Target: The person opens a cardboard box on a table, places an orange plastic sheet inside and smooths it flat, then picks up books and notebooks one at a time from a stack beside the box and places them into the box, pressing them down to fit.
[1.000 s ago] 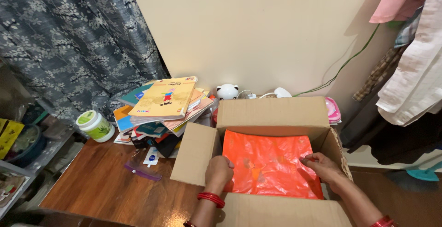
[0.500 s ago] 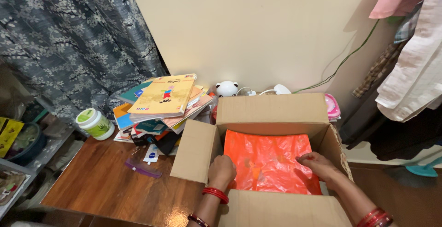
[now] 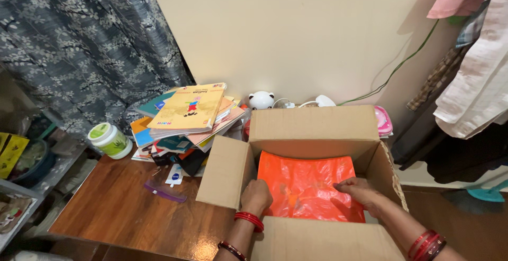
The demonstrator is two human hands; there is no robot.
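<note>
Fingers (image 3: 346, 186) of the right hand (image 3: 362, 193) are lying flat and slightly spread on the orange plastic packet (image 3: 307, 187), pressing its right edge down, not pinching it. Left hand (image 3: 256, 196) is curling in at the packet's lower-left corner; its fingertips are hidden behind the knuckles and the box wall, so can't tell whether they're gripping plastic or just resting.

Largest first: cardboard box (image 3: 312, 128) is sitting open on the wooden table (image 3: 121, 208), all flaps folded outward, which is keeping the mouth free for both hands. Packet is lying flat on the box bottom, filling most of it; the hands at opposite edges look like they're holding it level and smooth.

Stack of books (image 3: 185, 118) is leaning messily behind the box's left flap, yellow one on top, probably shoved aside for space. White-and-green jar (image 3: 110, 140) is standing upright near the table's left edge. Purple strip (image 3: 165, 192) and a small white tube (image 3: 174, 175) are lying loose between books and box.

Hard to read: packet contents are obscured by glare and creases. Near flap is cutting off both wrists. White gadgets (image 3: 262, 100) behind the box are partly hidden.
</note>
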